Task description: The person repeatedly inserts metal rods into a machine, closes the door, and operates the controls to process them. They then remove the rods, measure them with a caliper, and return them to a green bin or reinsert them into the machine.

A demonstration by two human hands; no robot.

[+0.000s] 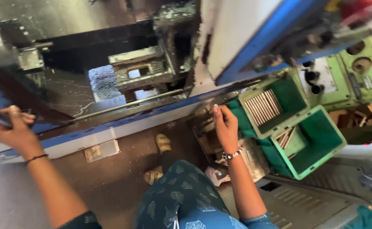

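Observation:
My left hand (12, 127) grips the blue edge of the machine frame (80, 133) at the far left, fingers curled over it. My right hand (225, 124) reaches forward to a pile of small metal parts (207, 123) beside the green bins, fingertips pinched on a small piece that is too blurred to name. A beaded bracelet sits on my right wrist and a thin dark band on my left. Inside the machine opening sits a metal die block (140, 70).
Two green plastic bins stand at the right: the upper bin (294, 95) holds a row of flat metal strips, the lower bin (321, 140) only a few. A green machine body (360, 72) stands behind them. My sandalled feet (160, 159) rest on the brown floor.

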